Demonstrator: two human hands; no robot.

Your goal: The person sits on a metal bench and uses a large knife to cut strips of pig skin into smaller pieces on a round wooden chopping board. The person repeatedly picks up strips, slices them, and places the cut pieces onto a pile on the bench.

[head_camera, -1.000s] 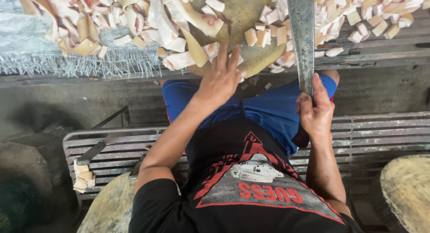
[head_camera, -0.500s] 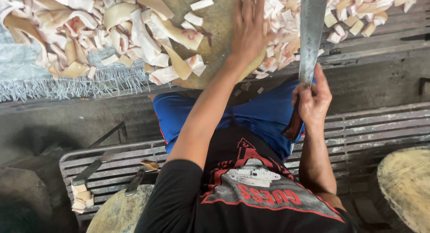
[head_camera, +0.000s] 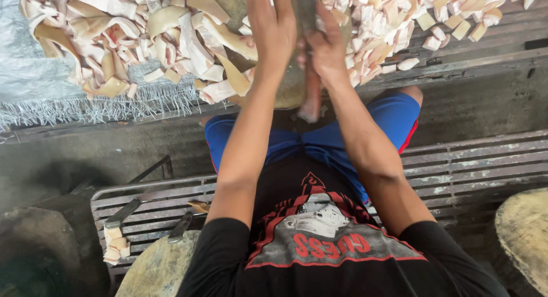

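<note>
Both hands over a round chopping block [head_camera: 285, 94] among pale cut strips [head_camera: 142, 40]. Left hand [head_camera: 274, 29] spread open, pressing down; right hand [head_camera: 325, 49] closed around a blurred cleaver handle [head_camera: 311, 100]. Probably heavy, slippery; best gripped at the handle.

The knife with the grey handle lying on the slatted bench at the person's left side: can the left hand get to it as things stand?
Probably yes. The knife lies uncovered on the bench, beside the left arm, but the left hand is forward on the chopping block and must draw back.

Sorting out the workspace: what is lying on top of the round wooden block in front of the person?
Pale cut strips lie heaped on the block. Both hands, left and right, press down at its middle, hiding the wood beneath and most of the blade.
</note>
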